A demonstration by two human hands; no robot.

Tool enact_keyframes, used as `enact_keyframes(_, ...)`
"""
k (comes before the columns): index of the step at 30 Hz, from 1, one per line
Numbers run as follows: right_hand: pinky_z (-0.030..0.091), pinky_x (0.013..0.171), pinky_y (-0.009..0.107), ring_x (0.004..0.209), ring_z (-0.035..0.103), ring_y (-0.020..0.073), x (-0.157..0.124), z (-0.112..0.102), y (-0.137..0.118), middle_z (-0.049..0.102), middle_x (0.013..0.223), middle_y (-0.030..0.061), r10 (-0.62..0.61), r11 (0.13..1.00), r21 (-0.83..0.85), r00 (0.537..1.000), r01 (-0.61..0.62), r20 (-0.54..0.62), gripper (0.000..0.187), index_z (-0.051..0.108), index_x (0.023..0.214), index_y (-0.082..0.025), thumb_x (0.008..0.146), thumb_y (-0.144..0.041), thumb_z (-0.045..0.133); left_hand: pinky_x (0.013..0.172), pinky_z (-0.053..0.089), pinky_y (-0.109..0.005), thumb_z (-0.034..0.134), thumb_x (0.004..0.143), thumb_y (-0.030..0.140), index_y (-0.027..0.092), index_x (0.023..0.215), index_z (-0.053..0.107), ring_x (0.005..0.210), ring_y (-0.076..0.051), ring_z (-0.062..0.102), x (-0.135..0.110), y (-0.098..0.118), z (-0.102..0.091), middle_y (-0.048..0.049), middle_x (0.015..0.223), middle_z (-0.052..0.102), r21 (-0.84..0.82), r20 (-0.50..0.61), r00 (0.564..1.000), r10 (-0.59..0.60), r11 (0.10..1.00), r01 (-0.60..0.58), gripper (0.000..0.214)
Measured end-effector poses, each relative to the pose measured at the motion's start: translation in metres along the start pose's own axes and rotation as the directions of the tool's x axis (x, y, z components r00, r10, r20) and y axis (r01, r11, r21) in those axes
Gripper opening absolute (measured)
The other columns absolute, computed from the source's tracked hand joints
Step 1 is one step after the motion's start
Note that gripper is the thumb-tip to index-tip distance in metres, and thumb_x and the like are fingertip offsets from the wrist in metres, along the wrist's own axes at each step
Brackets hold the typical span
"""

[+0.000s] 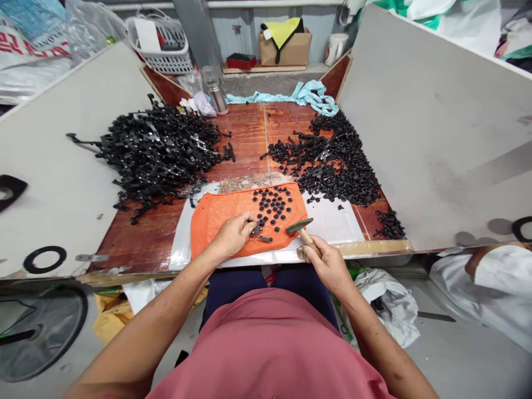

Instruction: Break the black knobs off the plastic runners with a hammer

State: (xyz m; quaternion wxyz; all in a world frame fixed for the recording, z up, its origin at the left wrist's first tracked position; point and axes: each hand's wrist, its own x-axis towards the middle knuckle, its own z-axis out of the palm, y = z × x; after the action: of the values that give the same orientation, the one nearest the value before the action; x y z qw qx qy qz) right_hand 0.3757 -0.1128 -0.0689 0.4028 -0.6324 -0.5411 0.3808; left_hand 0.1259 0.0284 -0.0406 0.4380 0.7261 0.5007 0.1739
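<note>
My right hand [326, 261] is wrapped round the wooden handle of a small hammer [300, 225], whose dark greenish head is raised a little over the right edge of an orange cloth [224, 213]. On that cloth my left hand [235, 235] pinches a small black branched part [262, 238] between thumb and fingers; the fingertips cover some of it. Many loose round black pieces [274, 202] lie scattered on the cloth just beyond my left hand. Beneath the cloth is a white board [332, 221] at the table's front edge.
A tall heap of black branched parts [162, 147] stands on the left, and a heap of small black pieces [344, 160] on the right. Grey panels [432, 127] wall both sides. Behind are a steel flask [216, 97], a blue cloth strip [311, 95] and a basket [162, 58].
</note>
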Motion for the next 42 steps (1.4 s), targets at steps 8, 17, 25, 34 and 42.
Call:
enact_keyframes(8,0.053,0.101,0.044,0.115,0.07,0.03,0.027,-0.011,-0.053,0.069,0.137,0.0054,-0.202,0.937,-0.275,0.976,0.217,0.083,0.052,0.05,0.154,-0.033,0.103,-0.025,0.049,0.055,0.032,-0.024,0.052,0.088,0.027,0.018,0.088,0.064,0.054,-0.013,0.044,0.002,0.005,-0.003,0.0046,0.055,0.05,0.004,0.033,0.999,-0.006,1.0,0.006,0.016)
enact_keyframes(17,0.058,0.093,0.042,0.1,0.074,0.0269,0.041,0.015,-0.06,0.076,0.121,0.0067,-0.267,0.837,-0.441,0.945,0.325,0.189,0.053,0.045,0.157,-0.036,0.105,-0.024,0.047,0.065,0.039,-0.026,0.049,0.089,0.025,0.018,0.089,0.066,0.067,-0.016,0.056,0.003,-0.001,0.0,-0.0008,0.071,0.064,0.067,0.028,1.0,0.014,0.998,-0.015,0.018)
enact_keyframes(25,0.06,0.082,0.036,0.092,0.075,0.0255,0.044,0.019,-0.065,0.077,0.111,0.0076,-0.141,0.668,-0.692,0.959,0.274,0.244,0.053,0.041,0.16,-0.032,0.108,-0.025,0.042,0.072,0.044,-0.028,0.049,0.091,0.024,0.019,0.094,0.068,0.076,-0.018,0.062,0.006,-0.002,-0.001,-0.0031,0.083,0.072,0.17,0.044,0.999,-0.006,0.985,-0.001,0.02)
enact_keyframes(34,0.053,0.106,0.036,0.122,0.068,0.0219,0.045,0.012,-0.052,0.068,0.139,0.0016,-0.23,0.886,-0.388,0.967,0.253,0.107,0.051,0.044,0.158,-0.033,0.108,-0.027,0.042,0.079,0.05,-0.029,0.05,0.095,0.034,0.022,0.144,0.051,0.082,-0.018,0.066,-0.009,0.003,-0.018,-0.0033,0.097,0.073,-0.138,0.041,0.996,0.076,0.988,-0.07,0.05)
enact_keyframes(42,0.051,0.109,0.043,0.127,0.064,0.0273,0.03,-0.006,-0.017,0.062,0.146,0.007,-0.1,0.981,-0.175,0.991,0.083,-0.091,0.051,0.053,0.153,-0.023,0.105,-0.038,0.046,0.098,0.049,-0.034,0.052,0.093,0.031,0.022,0.128,0.063,0.109,-0.022,0.068,0.003,-0.009,-0.023,-0.0054,0.126,0.072,-0.065,-0.134,0.987,0.093,0.993,-0.102,0.037)
